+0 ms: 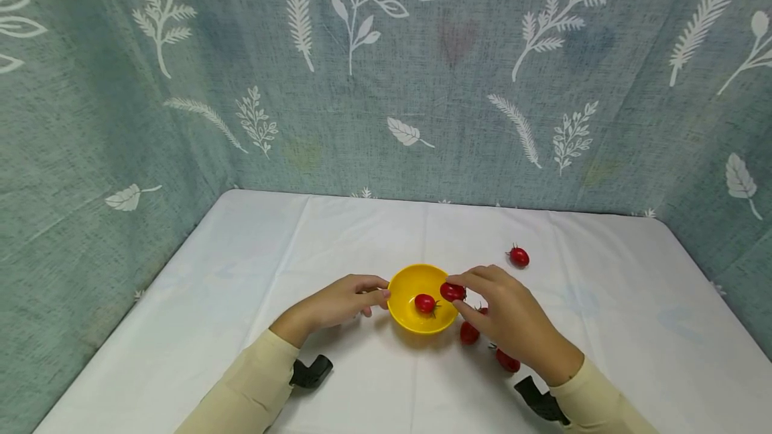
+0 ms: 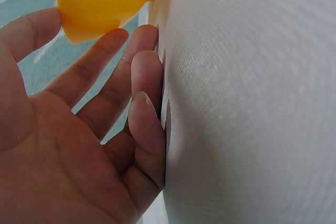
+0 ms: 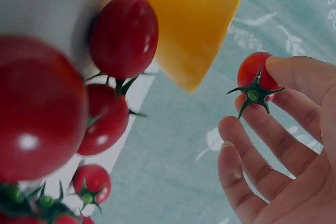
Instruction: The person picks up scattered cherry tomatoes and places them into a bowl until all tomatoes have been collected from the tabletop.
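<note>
Right hand [image 1: 511, 319] pinches a glossy oval tomato [image 1: 452, 291] between thumb and fingers, above the near rim of the yellow bowl [image 1: 416, 280]; left hand [image 1: 334, 303], fingers relaxed, touches the opposite side. Beneath the right hand, loose tomatoes [image 1: 470, 333], one part-hidden by it; another cut off at the right wrist view's edge. Bowl smooth, round; bench cloth [image 2: 252, 103] white, fine-weave.

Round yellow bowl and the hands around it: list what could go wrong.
The glossy red oval tomato pinched in the right hand could slip and land outside the round yellow bowl.
The left hand, touching the bowl's side, might tip or shift it by pressing.
The loose red oval tomatoes beside the bowl, near the right hand, may get knocked and roll.
</note>
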Available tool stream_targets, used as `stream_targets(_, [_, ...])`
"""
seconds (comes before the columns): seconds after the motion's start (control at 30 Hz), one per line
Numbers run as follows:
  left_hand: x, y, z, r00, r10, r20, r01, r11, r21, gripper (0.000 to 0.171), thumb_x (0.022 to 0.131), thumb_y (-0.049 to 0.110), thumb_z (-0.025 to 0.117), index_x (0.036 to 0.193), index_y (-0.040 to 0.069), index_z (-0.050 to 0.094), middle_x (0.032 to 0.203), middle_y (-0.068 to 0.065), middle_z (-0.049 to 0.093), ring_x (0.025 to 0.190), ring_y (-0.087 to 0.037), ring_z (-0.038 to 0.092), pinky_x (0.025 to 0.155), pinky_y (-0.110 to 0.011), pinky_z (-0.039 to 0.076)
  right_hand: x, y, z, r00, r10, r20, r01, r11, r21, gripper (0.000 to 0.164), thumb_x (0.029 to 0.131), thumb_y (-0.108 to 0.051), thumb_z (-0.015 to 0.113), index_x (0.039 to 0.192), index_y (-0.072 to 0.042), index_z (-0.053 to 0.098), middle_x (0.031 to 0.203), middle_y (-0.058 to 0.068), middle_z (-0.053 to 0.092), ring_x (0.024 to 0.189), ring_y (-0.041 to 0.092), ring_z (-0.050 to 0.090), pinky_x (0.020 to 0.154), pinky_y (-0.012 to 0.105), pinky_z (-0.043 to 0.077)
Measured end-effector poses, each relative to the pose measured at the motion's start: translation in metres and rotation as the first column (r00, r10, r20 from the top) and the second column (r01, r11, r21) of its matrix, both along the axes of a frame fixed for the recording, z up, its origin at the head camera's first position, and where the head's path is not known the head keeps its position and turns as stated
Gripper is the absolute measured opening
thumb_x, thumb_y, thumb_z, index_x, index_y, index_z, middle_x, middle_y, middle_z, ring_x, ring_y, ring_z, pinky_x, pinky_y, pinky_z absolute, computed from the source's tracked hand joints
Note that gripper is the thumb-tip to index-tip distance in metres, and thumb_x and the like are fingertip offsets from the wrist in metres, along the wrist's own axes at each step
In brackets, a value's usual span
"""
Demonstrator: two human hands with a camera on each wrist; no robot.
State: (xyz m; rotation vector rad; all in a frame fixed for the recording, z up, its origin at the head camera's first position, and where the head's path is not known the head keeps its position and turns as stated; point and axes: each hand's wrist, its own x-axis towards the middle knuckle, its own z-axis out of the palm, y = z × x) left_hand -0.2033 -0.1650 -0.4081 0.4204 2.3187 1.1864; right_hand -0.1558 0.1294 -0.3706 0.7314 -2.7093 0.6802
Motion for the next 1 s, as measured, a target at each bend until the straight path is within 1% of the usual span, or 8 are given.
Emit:
stream_targets(0.13, [0.001,0.0,0.0,1.0,0.001,-0.004,-0.001,1.0,-0.003,0.036,0.101,0.046,0.053,0.125,0.022,0.066,0.11,0.001,0.07,0.092,-0.021,0.061,0.081,-0.034,0.046,-0.002,-0.008,0.0,1.0,0.018,0.015,-0.018,1.0,0.005,0.035,0.082,-0.02,0.084,0.115,-0.023,0.074,0.105,-0.008,0.071,0.099,0.011,0.062,0.084,0.032,0.057])
stream_targets(0.27, [0.002,0.001,0.0,1.0,0.004,0.003,-0.004,1.0,-0.002,0.037,0.101,0.046,0.053,0.126,0.022,0.066,0.111,0.001,0.07,0.092,-0.021,0.061,0.081,-0.034,0.045,-0.002,-0.015,-0.001,0.997,0.007,0.076,-0.008,1.0,0.012,0.036,0.082,-0.021,0.084,0.116,-0.023,0.074,0.105,-0.006,0.07,0.093,0.011,0.06,0.079,0.029,0.056])
stream_targets(0.33, [0.002,0.001,0.0,1.0,0.004,0.007,-0.004,1.0,0.0,0.037,0.101,0.046,0.052,0.126,0.022,0.065,0.111,0.001,0.07,0.092,-0.021,0.062,0.081,-0.034,0.046,-0.003,-0.019,-0.003,0.995,0.004,0.103,-0.007,1.0,0.026,0.037,0.082,-0.021,0.084,0.117,-0.022,0.073,0.105,-0.004,0.07,0.093,0.012,0.059,0.079,0.029,0.056])
stream_targets(0.5, [0.002,0.0,-0.002,1.0,-0.006,0.002,0.006,1.0,0.01,0.036,0.101,0.046,0.052,0.125,0.023,0.066,0.111,0.001,0.07,0.093,-0.021,0.062,0.083,-0.035,0.047,-0.003,-0.028,-0.005,0.988,0.011,0.152,-0.021,0.998,0.063,0.037,0.083,-0.023,0.082,0.119,-0.023,0.073,0.109,-0.001,0.07,0.099,0.015,0.061,0.087,0.035,0.057])
stream_targets(0.63, [0.001,0.0,-0.003,1.0,-0.01,0.002,0.01,1.0,0.019,0.037,0.101,0.047,0.052,0.125,0.023,0.066,0.111,0.001,0.07,0.093,-0.021,0.062,0.083,-0.036,0.046,-0.003,-0.031,-0.008,0.987,0.039,0.156,-0.049,0.997,0.061,0.036,0.084,-0.022,0.082,0.119,-0.02,0.073,0.111,0.001,0.071,0.098,0.019,0.065,0.088,0.038,0.056])
stream_targets(0.73, [0.0,-0.001,-0.003,1.0,-0.008,-0.001,0.008,1.0,0.01,0.037,0.101,0.048,0.052,0.126,0.024,0.066,0.11,0.001,0.071,0.092,-0.02,0.062,0.083,-0.035,0.046,-0.004,-0.033,-0.011,0.986,0.051,0.161,-0.061,0.996,0.059,0.037,0.084,-0.022,0.082,0.119,-0.019,0.073,0.112,0.002,0.072,0.096,0.02,0.066,0.088,0.039,0.057])
stream_targets(0.87, [0.0,-0.001,-0.003,1.0,-0.001,-0.003,0.001,1.0,-0.006,0.037,0.1,0.048,0.053,0.126,0.024,0.066,0.109,0.002,0.071,0.09,-0.02,0.062,0.082,-0.035,0.045,-0.007,-0.035,-0.015,0.98,0.034,0.198,-0.048,0.997,0.062,0.036,0.082,-0.023,0.083,0.116,-0.018,0.073,0.112,-0.001,0.073,0.095,0.017,0.066,0.089,0.038,0.056])
stream_targets(1.0, [0.001,-0.001,-0.001,1.0,0.004,-0.003,-0.004,1.0,-0.016,0.038,0.1,0.047,0.053,0.127,0.024,0.065,0.109,0.002,0.071,0.09,-0.02,0.062,0.082,-0.035,0.045,-0.01,-0.038,-0.016,0.971,0.025,0.239,-0.037,0.998,0.044,0.031,0.081,-0.022,0.084,0.11,-0.016,0.075,0.105,-0.004,0.074,0.087,0.013,0.063,0.086,0.035,0.055])
